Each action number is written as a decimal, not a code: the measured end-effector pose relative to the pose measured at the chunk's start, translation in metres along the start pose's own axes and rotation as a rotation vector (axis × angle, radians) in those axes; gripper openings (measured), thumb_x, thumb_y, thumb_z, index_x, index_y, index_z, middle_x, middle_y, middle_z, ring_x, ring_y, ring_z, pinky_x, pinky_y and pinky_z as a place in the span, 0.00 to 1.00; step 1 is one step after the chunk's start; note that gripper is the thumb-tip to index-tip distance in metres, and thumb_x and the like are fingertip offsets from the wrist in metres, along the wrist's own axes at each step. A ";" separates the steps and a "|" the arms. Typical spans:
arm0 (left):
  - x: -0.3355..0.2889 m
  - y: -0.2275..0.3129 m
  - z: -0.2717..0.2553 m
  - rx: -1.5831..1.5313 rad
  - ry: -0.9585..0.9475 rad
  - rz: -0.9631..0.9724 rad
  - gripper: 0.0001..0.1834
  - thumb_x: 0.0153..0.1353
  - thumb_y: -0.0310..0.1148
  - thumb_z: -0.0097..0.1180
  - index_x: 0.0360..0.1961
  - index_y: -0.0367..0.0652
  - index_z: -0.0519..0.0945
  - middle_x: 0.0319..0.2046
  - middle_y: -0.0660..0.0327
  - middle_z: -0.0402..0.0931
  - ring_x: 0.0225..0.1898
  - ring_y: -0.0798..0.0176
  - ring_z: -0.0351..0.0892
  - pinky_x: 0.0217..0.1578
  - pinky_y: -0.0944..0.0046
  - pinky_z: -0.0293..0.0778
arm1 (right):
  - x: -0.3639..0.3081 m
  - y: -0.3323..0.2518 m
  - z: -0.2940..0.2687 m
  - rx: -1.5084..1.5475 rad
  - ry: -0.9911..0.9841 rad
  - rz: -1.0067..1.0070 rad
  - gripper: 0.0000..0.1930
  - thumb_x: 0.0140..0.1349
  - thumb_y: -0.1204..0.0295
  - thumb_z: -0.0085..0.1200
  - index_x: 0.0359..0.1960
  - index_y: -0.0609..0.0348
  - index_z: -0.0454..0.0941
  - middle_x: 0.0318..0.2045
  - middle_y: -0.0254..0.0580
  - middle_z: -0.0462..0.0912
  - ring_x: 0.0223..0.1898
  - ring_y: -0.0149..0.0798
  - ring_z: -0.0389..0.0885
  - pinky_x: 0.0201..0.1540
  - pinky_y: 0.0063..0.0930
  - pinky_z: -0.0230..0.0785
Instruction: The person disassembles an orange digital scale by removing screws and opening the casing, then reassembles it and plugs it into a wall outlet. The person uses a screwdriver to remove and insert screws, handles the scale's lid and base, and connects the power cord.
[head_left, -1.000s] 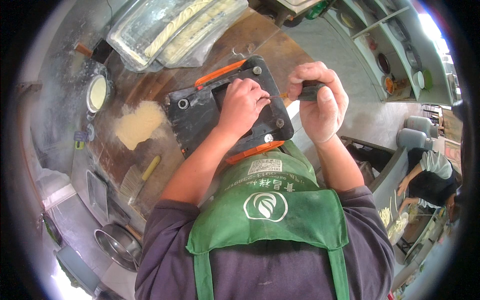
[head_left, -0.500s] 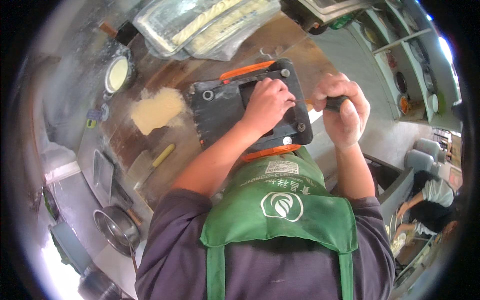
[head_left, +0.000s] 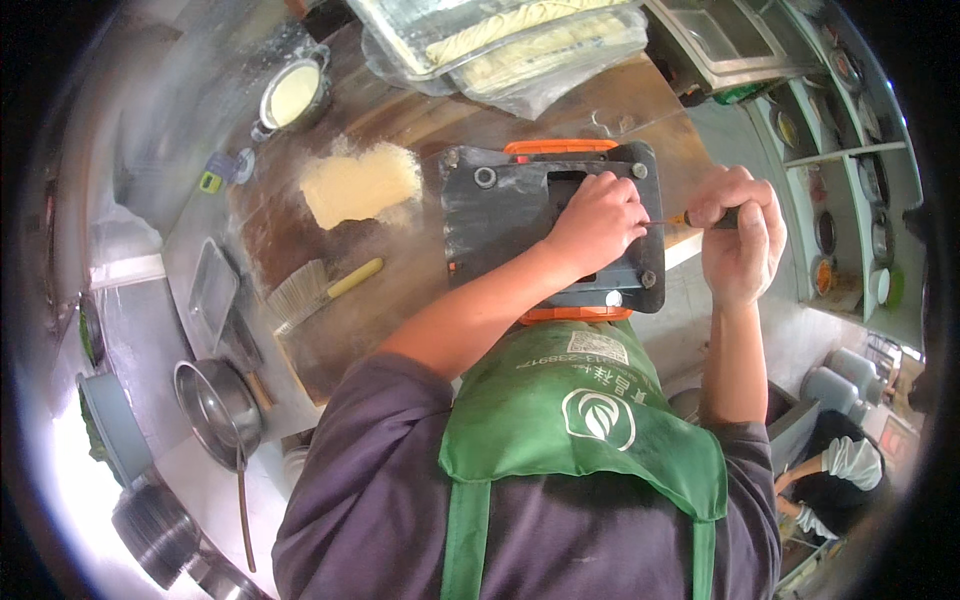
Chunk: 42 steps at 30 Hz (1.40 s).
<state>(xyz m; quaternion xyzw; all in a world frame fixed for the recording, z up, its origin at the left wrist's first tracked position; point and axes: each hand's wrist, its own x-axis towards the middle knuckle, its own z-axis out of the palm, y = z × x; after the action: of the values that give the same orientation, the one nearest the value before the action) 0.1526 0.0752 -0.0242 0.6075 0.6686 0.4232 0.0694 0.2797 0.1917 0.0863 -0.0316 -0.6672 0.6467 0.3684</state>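
A black device with orange edges (head_left: 500,225) lies on the worktop in front of me, its round feet facing up and a rectangular recess in its middle. My right hand (head_left: 740,235) is closed round the dark handle of a screwdriver (head_left: 727,217), beyond the device's right edge. The thin shaft points left to the fingertips of my left hand (head_left: 603,222). Those fingers are pinched together over the right side of the recess, at the shaft's end. What they hold is hidden, and so is the screwdriver's tip.
Left of the device are a patch of yellowish flour (head_left: 360,187) and a yellow-handled brush (head_left: 325,292). Clear trays of dough strips (head_left: 540,50) stand at the back. A pot (head_left: 292,95) and a steel pan (head_left: 215,405) are leftward. Another person (head_left: 840,460) works at far right.
The whole view has swung, so the worktop and device appear farther right. Both hands keep nearly the same grip and place by the device, with the screwdriver still between them.
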 end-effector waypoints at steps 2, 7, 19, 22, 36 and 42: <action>-0.001 0.002 0.001 0.003 0.028 -0.005 0.06 0.51 0.34 0.72 0.30 0.48 0.88 0.35 0.65 0.77 0.43 0.55 0.74 0.47 0.53 0.71 | -0.003 -0.005 0.005 -0.233 0.055 0.016 0.20 0.77 0.60 0.43 0.44 0.69 0.77 0.35 0.49 0.79 0.34 0.38 0.75 0.43 0.30 0.68; -0.002 0.008 0.002 0.039 0.054 -0.037 0.07 0.50 0.33 0.72 0.29 0.47 0.86 0.36 0.64 0.76 0.43 0.55 0.74 0.48 0.53 0.71 | 0.002 -0.044 0.004 -0.882 -0.145 -0.098 0.19 0.75 0.63 0.51 0.53 0.69 0.80 0.38 0.49 0.83 0.37 0.40 0.81 0.41 0.32 0.73; -0.005 0.019 0.010 0.164 0.075 -0.092 0.09 0.51 0.35 0.71 0.28 0.43 0.84 0.35 0.60 0.75 0.43 0.53 0.73 0.47 0.52 0.70 | 0.045 -0.094 0.021 -1.168 -0.744 0.149 0.12 0.54 0.81 0.61 0.41 0.60 0.79 0.39 0.46 0.78 0.34 0.55 0.82 0.38 0.45 0.75; -0.006 0.021 0.012 0.186 0.062 -0.093 0.06 0.53 0.33 0.66 0.28 0.43 0.84 0.34 0.59 0.75 0.43 0.54 0.73 0.47 0.53 0.69 | 0.049 -0.096 0.021 -1.546 -0.807 0.247 0.14 0.53 0.82 0.61 0.43 0.61 0.79 0.42 0.46 0.79 0.35 0.55 0.82 0.38 0.45 0.76; -0.009 0.024 0.014 0.218 0.074 -0.107 0.05 0.57 0.32 0.62 0.28 0.44 0.83 0.34 0.59 0.75 0.43 0.54 0.73 0.48 0.54 0.69 | 0.052 -0.086 0.022 -1.286 -0.700 0.246 0.12 0.53 0.84 0.63 0.39 0.62 0.77 0.40 0.48 0.80 0.36 0.55 0.83 0.36 0.42 0.75; -0.010 0.026 0.016 0.237 0.123 -0.093 0.05 0.61 0.32 0.55 0.32 0.45 0.82 0.33 0.60 0.76 0.42 0.57 0.73 0.48 0.56 0.68 | 0.056 -0.094 0.028 -1.229 -0.676 0.160 0.09 0.55 0.82 0.64 0.37 0.62 0.79 0.35 0.48 0.79 0.31 0.52 0.82 0.33 0.40 0.75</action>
<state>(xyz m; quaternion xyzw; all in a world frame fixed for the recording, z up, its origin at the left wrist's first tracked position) 0.1844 0.0721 -0.0221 0.5526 0.7444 0.3741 -0.0246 0.2650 0.1824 0.1974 -0.0803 -0.9850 0.1523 0.0081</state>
